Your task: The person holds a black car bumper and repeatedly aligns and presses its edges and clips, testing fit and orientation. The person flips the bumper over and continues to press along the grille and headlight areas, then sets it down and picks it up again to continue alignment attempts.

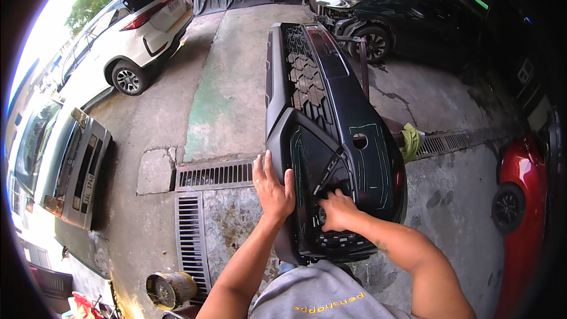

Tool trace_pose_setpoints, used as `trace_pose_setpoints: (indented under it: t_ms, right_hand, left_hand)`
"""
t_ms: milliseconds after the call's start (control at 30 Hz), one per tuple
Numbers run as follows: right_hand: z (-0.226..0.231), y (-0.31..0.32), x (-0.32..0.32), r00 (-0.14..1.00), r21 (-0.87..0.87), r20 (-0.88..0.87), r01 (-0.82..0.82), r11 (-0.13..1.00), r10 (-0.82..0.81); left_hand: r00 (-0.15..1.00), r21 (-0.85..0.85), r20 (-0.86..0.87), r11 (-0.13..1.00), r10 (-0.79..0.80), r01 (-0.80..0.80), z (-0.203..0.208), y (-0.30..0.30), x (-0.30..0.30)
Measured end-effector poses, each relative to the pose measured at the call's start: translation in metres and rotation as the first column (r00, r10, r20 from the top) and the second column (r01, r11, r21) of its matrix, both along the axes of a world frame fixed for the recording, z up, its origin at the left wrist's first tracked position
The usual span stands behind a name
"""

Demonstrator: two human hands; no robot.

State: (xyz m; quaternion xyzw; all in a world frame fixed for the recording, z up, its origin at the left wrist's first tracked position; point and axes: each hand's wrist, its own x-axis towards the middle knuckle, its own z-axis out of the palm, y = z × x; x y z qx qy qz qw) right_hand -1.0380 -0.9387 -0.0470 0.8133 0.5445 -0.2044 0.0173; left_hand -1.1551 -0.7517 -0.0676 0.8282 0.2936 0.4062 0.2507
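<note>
A dark car bumper (378, 183) with a honeycomb grille (307, 80) stands raised lengthwise before me. Pale chalk-like lines outline patches around a round hole (359, 140) in its painted face. My left hand (275, 194) lies along the bumper's left edge, fingers stretched and spread, holding nothing. Down in the black lamp recess (336, 171) at the near end is my right hand (339, 211). Its fingers curl in around a small round opening (321, 215). The fingertips are partly hidden, so what they grip cannot be made out.
A yellow-green cloth (411, 142) hangs on the stand at the bumper's right. Metal drain grates (215, 175) cross the concrete floor. A stained bucket (171, 290) stands at lower left. A white SUV (147, 29), a van (65, 159), a dark car (413, 23) and a red car (525, 230) are parked around.
</note>
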Motion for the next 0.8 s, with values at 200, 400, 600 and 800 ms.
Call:
trace_pose_setpoints:
  t_ms: [200,400,600,800]
  right_hand:
    - [-0.022,-0.002,0.009,1.000,-0.020,-0.014,0.021,1.000,-0.021]
    - [-0.034,0.002,0.009,1.000,-0.006,0.002,0.020,1.000,-0.020]
    - [-0.036,0.004,0.009,0.999,-0.023,0.032,0.024,0.999,-0.023]
    - [-0.043,0.008,0.010,0.998,0.001,0.049,0.040,0.999,-0.040]
  left_hand:
    - [0.983,-0.498,0.125,0.849,-0.131,0.177,-0.045,-0.008,-0.034]
    - [0.998,-0.519,-0.040,0.854,-0.047,0.020,-0.120,-0.042,-0.114]
    - [0.988,-0.593,-0.138,0.793,0.073,-0.141,-0.130,-0.040,-0.142]
    - [0.975,-0.568,-0.183,0.796,0.129,-0.212,-0.127,-0.029,-0.152]
